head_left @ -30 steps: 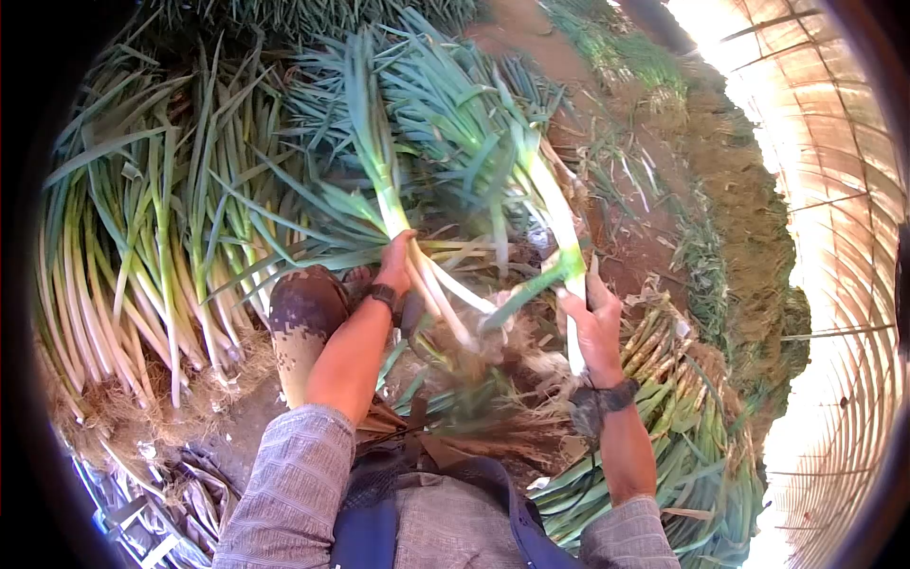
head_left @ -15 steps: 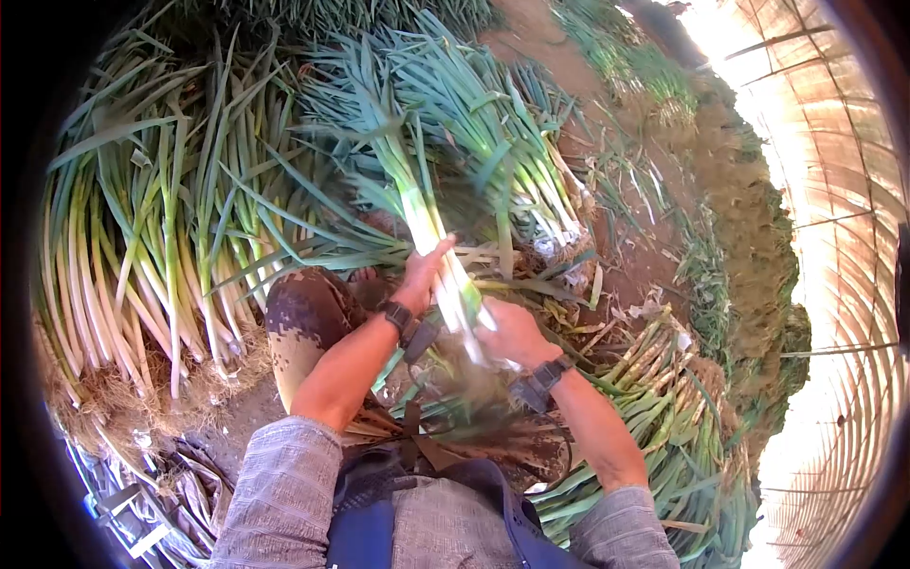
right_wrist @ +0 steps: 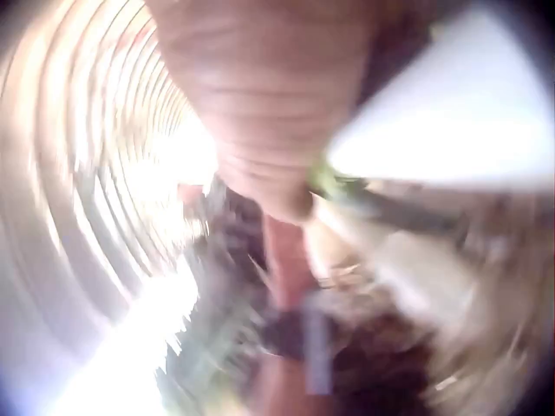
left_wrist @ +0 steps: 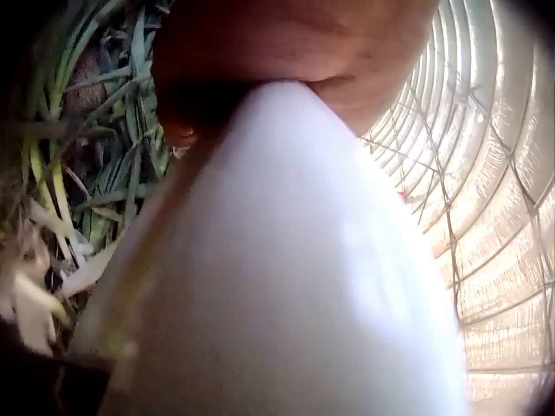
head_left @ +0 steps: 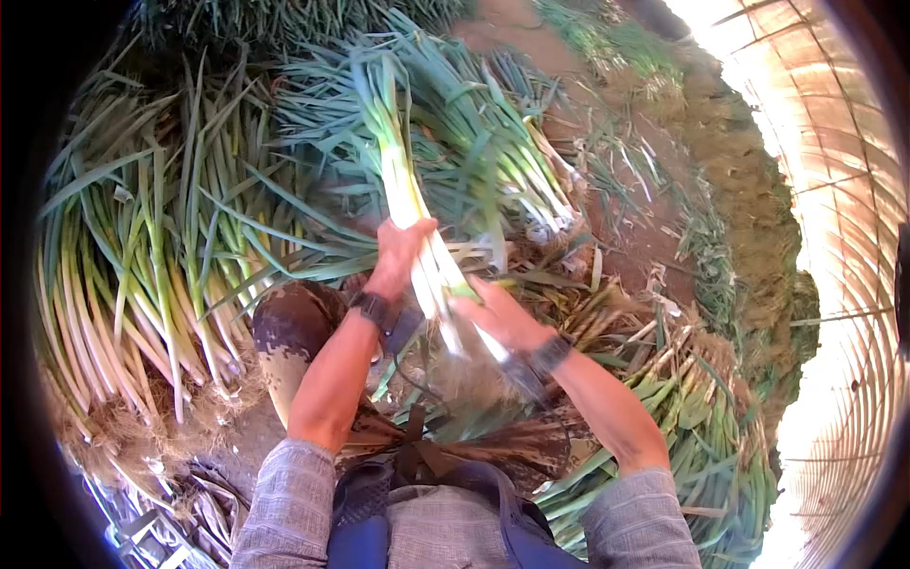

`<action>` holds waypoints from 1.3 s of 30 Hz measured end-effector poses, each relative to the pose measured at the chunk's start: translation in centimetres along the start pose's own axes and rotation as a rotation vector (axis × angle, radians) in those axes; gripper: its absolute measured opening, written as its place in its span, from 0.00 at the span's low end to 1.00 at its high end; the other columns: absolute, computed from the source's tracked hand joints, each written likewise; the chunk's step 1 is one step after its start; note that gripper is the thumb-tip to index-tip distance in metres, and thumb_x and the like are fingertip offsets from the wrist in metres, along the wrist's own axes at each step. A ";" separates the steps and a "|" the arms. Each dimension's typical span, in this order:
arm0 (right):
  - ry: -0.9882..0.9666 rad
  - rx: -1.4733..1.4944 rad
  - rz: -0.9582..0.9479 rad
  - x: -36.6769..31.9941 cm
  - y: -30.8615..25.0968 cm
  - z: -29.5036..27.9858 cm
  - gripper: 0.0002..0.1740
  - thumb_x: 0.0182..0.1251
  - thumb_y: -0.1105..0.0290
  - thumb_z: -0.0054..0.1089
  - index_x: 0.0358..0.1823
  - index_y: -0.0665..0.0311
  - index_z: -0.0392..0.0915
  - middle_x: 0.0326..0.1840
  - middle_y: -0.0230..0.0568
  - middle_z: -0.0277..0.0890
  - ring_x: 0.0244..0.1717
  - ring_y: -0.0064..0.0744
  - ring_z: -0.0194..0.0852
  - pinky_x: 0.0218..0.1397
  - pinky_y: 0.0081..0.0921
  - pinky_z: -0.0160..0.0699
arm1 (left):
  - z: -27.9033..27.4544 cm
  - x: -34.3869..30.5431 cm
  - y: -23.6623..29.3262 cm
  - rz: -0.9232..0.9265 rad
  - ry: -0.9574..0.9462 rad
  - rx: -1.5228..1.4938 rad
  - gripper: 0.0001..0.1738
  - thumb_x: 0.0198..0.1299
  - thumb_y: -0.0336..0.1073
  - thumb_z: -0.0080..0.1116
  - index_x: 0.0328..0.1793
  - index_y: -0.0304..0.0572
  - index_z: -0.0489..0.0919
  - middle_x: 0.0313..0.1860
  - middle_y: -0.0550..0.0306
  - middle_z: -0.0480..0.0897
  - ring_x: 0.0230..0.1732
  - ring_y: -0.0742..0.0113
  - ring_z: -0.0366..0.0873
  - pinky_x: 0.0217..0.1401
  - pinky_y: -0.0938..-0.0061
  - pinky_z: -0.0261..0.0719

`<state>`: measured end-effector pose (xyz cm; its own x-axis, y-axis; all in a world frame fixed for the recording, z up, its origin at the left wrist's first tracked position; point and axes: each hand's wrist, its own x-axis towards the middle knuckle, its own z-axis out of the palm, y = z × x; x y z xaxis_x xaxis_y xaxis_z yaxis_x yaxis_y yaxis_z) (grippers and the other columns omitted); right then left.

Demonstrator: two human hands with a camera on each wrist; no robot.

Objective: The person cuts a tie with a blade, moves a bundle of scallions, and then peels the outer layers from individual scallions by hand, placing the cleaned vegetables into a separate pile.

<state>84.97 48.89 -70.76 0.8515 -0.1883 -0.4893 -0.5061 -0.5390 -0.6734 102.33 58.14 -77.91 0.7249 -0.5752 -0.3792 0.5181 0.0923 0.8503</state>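
My left hand (head_left: 400, 254) grips a small bunch of long green onions (head_left: 396, 180) around their white shanks, the leaves pointing away from me and the root ends toward my lap. Close at its right, my right hand (head_left: 507, 318) holds a green onion low on its white shank, whose lower end (head_left: 490, 345) shows below the fingers. In the left wrist view a white shank (left_wrist: 295, 260) fills the middle, running up under the hand (left_wrist: 295, 43). The right wrist view is blurred; a white shank (right_wrist: 460, 104) lies beside the hand (right_wrist: 269, 104).
A large row of green onions (head_left: 142, 256) with roots lies on the left. Another pile (head_left: 521, 161) lies ahead, and a heap of trimmed leaves and stalks (head_left: 682, 417) sits at my right. My camouflage-clad knee (head_left: 294, 322) is beside the left forearm. A ribbed plastic wall (head_left: 834, 237) rises at far right.
The right hand has brought a green onion in from the right, against the bunch in my left hand. Over the last half second the left hand and bunch shifted slightly left.
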 end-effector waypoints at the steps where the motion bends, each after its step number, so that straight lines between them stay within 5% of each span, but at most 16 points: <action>1: -0.040 0.131 0.024 -1.6 -1.0 0.3 0.39 0.73 0.51 0.53 0.70 0.80 0.59 0.57 0.67 0.75 0.59 0.49 0.76 0.64 0.35 0.74 | -0.5 0.7 -0.1 0.003 0.014 -0.001 0.16 0.53 0.36 0.68 0.40 0.30 0.79 0.28 0.56 0.80 0.23 0.67 0.78 0.26 0.70 0.78; 5: -0.167 -0.106 0.002 -7.6 -0.5 1.0 0.24 0.77 0.53 0.48 0.55 0.70 0.73 0.37 0.49 0.80 0.38 0.38 0.78 0.43 0.39 0.78 | -2.5 5.1 -3.4 -0.021 0.127 -0.175 0.21 0.48 0.34 0.71 0.42 0.22 0.80 0.33 0.49 0.83 0.28 0.62 0.80 0.31 0.68 0.79; 7: -0.617 -0.165 -0.106 -11.7 -2.1 0.5 0.18 0.78 0.56 0.44 0.44 0.64 0.76 0.35 0.47 0.80 0.39 0.39 0.80 0.46 0.40 0.79 | -3.6 7.3 -5.2 -0.086 0.288 -0.298 0.20 0.46 0.33 0.72 0.41 0.22 0.80 0.33 0.50 0.82 0.29 0.62 0.79 0.33 0.68 0.78; 8: -0.590 -0.190 -0.201 -14.4 -2.4 1.5 0.18 0.78 0.57 0.43 0.40 0.63 0.75 0.35 0.46 0.80 0.39 0.40 0.81 0.48 0.39 0.79 | -4.8 8.9 -6.6 -0.070 0.336 -0.334 0.20 0.46 0.32 0.72 0.41 0.23 0.80 0.33 0.51 0.82 0.29 0.62 0.78 0.33 0.68 0.78; 11: -0.306 -0.273 -0.020 -17.4 -1.6 -2.4 0.10 0.70 0.63 0.52 0.37 0.61 0.75 0.36 0.43 0.79 0.35 0.42 0.81 0.45 0.36 0.81 | -6.1 9.2 -8.3 -0.110 0.341 -0.411 0.20 0.48 0.33 0.73 0.42 0.26 0.79 0.35 0.54 0.81 0.30 0.63 0.77 0.35 0.68 0.78; 12: -0.128 -0.527 -0.140 -16.7 1.5 -4.7 0.07 0.64 0.66 0.57 0.37 0.62 0.75 0.42 0.44 0.79 0.44 0.41 0.80 0.43 0.34 0.82 | -6.4 9.6 -8.9 -0.154 0.287 -0.468 0.19 0.49 0.33 0.72 0.43 0.27 0.79 0.35 0.55 0.81 0.32 0.63 0.77 0.36 0.68 0.78; 14: 0.406 -0.649 0.234 -15.3 1.8 -10.3 0.25 0.62 0.66 0.63 0.59 0.70 0.72 0.50 0.56 0.77 0.48 0.49 0.78 0.55 0.40 0.78 | -6.3 8.6 -8.7 -0.216 0.150 -0.583 0.19 0.52 0.35 0.71 0.45 0.32 0.79 0.36 0.55 0.80 0.34 0.63 0.78 0.39 0.66 0.80; 15: 0.608 -1.113 0.137 -14.8 4.2 -12.3 0.33 0.61 0.62 0.65 0.65 0.71 0.67 0.59 0.59 0.73 0.55 0.52 0.76 0.60 0.42 0.74 | -5.5 7.7 -7.8 -0.208 0.142 -0.580 0.19 0.52 0.35 0.71 0.45 0.32 0.79 0.36 0.55 0.80 0.34 0.63 0.78 0.39 0.66 0.80; 17: 0.776 -0.948 0.059 -12.5 2.5 -12.9 0.37 0.60 0.59 0.66 0.67 0.69 0.65 0.65 0.59 0.69 0.55 0.51 0.77 0.57 0.44 0.77 | -4.4 6.1 -6.9 -0.249 0.081 -0.664 0.19 0.52 0.36 0.72 0.45 0.33 0.79 0.35 0.56 0.79 0.33 0.64 0.78 0.38 0.66 0.81; 19: 0.419 -0.062 0.074 -9.4 -1.8 -9.8 0.37 0.60 0.57 0.65 0.69 0.64 0.65 0.65 0.59 0.69 0.52 0.49 0.80 0.50 0.41 0.82 | -3.6 5.7 -6.9 -0.173 0.158 -0.481 0.21 0.50 0.37 0.74 0.45 0.31 0.79 0.33 0.56 0.79 0.31 0.63 0.77 0.34 0.67 0.78; 23: 0.195 -0.780 -0.366 -2.9 -3.5 -2.8 0.23 0.66 0.56 0.59 0.58 0.58 0.76 0.44 0.46 0.78 0.36 0.42 0.83 0.35 0.33 0.84 | -0.8 1.7 -4.3 -0.019 0.230 -0.269 0.20 0.49 0.35 0.73 0.42 0.25 0.79 0.32 0.54 0.80 0.28 0.64 0.76 0.33 0.69 0.77; 30: 0.057 -0.787 -0.591 -9.7 -2.3 -3.4 0.11 0.68 0.69 0.56 0.49 0.57 0.81 0.29 0.36 0.75 0.25 0.30 0.77 0.24 0.27 0.77 | -5.3 5.4 -4.3 -0.034 0.304 -0.311 0.19 0.49 0.32 0.72 0.41 0.24 0.79 0.31 0.53 0.81 0.26 0.64 0.77 0.29 0.68 0.76; 32: 0.357 -1.050 -0.590 -11.6 1.0 -10.3 0.09 0.61 0.72 0.60 0.42 0.64 0.83 0.30 0.36 0.78 0.28 0.29 0.77 0.25 0.27 0.77 | -6.0 7.0 -6.2 -0.094 0.377 -0.423 0.19 0.50 0.32 0.71 0.42 0.24 0.79 0.33 0.52 0.81 0.28 0.62 0.78 0.31 0.68 0.78; 34: 0.973 -0.103 0.035 -14.9 2.0 -16.2 0.06 0.64 0.76 0.58 0.40 0.65 0.82 0.28 0.30 0.79 0.29 0.19 0.74 0.29 0.18 0.75 | -6.8 8.0 -8.4 -0.166 0.314 -0.542 0.17 0.51 0.31 0.70 0.43 0.26 0.78 0.34 0.52 0.81 0.31 0.60 0.79 0.35 0.67 0.81; 35: 1.189 0.068 0.011 -16.3 5.0 -19.5 0.09 0.68 0.74 0.57 0.47 0.68 0.79 0.44 0.37 0.81 0.37 0.22 0.77 0.31 0.19 0.77 | -6.4 7.1 -7.9 -0.149 0.294 -0.565 0.16 0.53 0.31 0.69 0.43 0.27 0.77 0.34 0.52 0.80 0.32 0.60 0.80 0.36 0.66 0.81; 39: 1.189 0.271 -0.022 -16.7 9.5 -18.6 0.14 0.70 0.72 0.56 0.54 0.68 0.75 0.61 0.45 0.73 0.46 0.25 0.77 0.33 0.20 0.80 | -6.3 8.2 -8.5 -0.212 0.173 -0.689 0.13 0.56 0.34 0.69 0.42 0.35 0.78 0.33 0.55 0.81 0.33 0.59 0.81 0.40 0.64 0.83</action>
<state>68.48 31.69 -58.64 0.3826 -0.8921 0.2403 -0.3811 -0.3893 -0.8386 106.75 57.71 -90.51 0.6096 -0.5060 -0.6101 0.7809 0.5155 0.3527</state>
